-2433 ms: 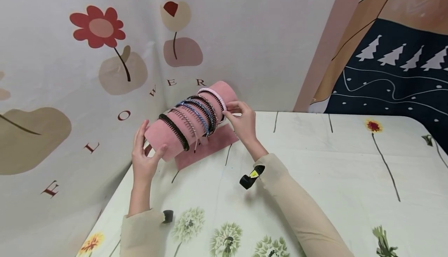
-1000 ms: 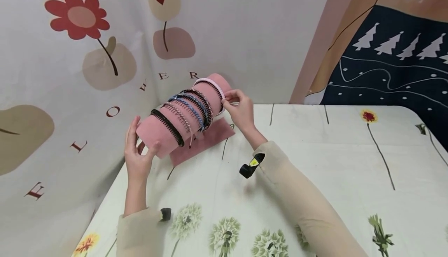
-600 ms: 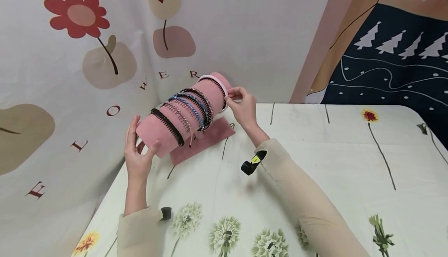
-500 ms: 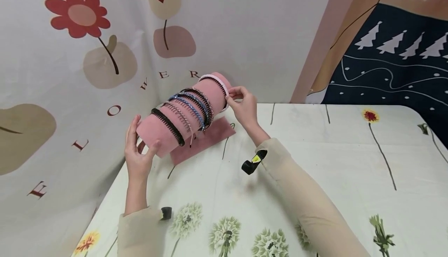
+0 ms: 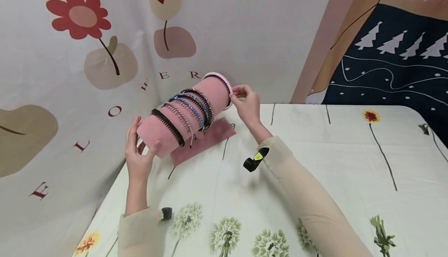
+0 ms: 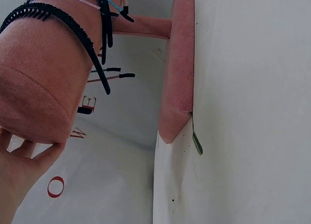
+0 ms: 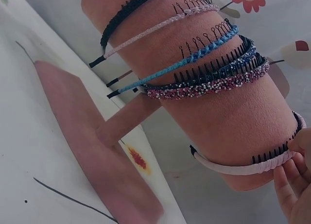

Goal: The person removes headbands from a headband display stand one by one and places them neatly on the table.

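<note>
A pink padded headband stand (image 5: 213, 91) tilts across the table, its roll raised on a post above a flat base (image 5: 204, 142). My left hand (image 5: 140, 154) holds the roll's near left end, thumb and fingers spread around it. At the far right end, my right hand (image 5: 247, 103) pinches a pale pink headband (image 7: 238, 166) with black comb teeth, close to the roll's end. Several other headbands sit on the roll: a black one (image 5: 168, 126) nearest my left hand, then a thin light pink one (image 7: 160, 28), a blue one (image 7: 180, 63), and dark glittery ones, one a pink-speckled headband (image 7: 209, 88).
White cloth with printed flowers covers the table (image 5: 315, 163). Behind stands a pale curtain (image 5: 245, 35) with printed flowers and letters, close to the stand's far end. A dark panel (image 5: 395, 62) with white trees hangs at the right. Black straps (image 5: 253, 161) hang by both cuffs.
My right hand has slid the pale pink headband right along the roll, out to its far end. The left hand has kept its hold on the near end.
</note>
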{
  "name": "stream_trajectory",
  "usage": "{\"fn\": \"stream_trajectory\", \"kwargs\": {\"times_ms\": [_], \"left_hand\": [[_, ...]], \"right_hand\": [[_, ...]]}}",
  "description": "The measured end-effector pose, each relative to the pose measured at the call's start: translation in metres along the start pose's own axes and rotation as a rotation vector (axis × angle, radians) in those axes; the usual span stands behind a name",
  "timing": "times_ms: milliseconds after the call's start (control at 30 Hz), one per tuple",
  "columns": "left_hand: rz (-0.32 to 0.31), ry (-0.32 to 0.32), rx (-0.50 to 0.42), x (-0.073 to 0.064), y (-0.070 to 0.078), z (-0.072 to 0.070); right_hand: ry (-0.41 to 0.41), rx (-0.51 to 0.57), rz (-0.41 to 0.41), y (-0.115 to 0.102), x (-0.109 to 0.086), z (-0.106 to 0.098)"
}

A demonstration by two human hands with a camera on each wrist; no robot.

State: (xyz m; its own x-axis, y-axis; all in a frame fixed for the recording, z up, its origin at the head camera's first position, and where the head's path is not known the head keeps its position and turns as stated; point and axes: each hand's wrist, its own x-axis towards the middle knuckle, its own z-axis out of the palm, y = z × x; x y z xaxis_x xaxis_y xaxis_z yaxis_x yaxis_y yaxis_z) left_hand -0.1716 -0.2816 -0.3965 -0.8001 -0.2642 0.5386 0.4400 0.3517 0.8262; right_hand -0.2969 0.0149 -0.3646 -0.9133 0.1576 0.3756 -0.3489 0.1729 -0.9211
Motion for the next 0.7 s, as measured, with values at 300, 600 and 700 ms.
{"fn": "stream_trajectory", "kwargs": {"times_ms": [300, 600, 700], "left_hand": [[-0.006, 0.004, -0.006, 0.0007, -0.0039, -0.0006], [-0.01, 0.003, -0.018, 0.0009, -0.0053, -0.0008], [-0.01, 0.004, -0.017, 0.0009, -0.0056, -0.0008]], "right_hand": [[0.023, -0.003, 0.006, 0.0013, 0.0039, -0.0016], [0.03, -0.019, 0.042, 0.0037, 0.0061, -0.0035], [0.034, -0.023, 0.044, 0.0046, 0.0068, -0.0038]]}}
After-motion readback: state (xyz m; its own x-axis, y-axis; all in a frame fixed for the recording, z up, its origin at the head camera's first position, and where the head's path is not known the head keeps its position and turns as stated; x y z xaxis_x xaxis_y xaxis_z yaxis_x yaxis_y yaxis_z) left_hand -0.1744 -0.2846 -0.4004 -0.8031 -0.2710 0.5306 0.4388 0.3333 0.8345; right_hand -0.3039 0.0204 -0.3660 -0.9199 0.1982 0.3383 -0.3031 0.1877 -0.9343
